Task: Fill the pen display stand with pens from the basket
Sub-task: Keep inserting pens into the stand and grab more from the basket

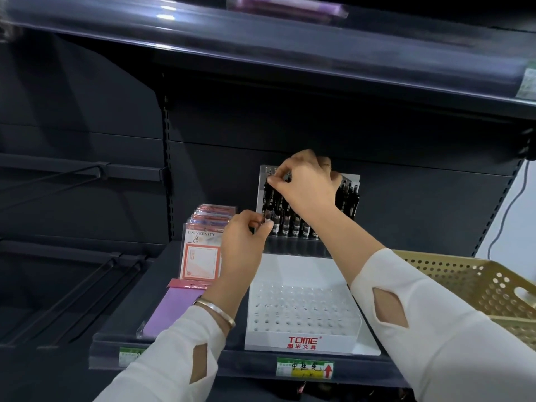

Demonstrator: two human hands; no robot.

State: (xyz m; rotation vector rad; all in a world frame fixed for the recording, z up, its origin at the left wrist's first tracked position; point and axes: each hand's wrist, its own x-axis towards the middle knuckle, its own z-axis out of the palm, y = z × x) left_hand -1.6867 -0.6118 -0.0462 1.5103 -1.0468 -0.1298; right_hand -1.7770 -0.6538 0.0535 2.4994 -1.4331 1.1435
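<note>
My right hand (pixel 304 184) pinches the pen (pixel 267 198) at its top, my left hand (pixel 243 236) pinches it low down. I judge it light, stiff and slick, best held near both ends.

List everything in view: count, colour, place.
pen display stand: one, white, mid-shelf.
pens: one row, black, upright at the stand's back.
basket: one, gold, right.
notepad packs: several, red-white, left of stand.
purple pack: one, flat before them.
price labels: two, green, shelf's front edge.
shelf: one, dark, under the stand.
bracelet: one, silver, left wrist.
left hand: pinches leftmost pen, lower end.
right hand: pinches its top.
</note>
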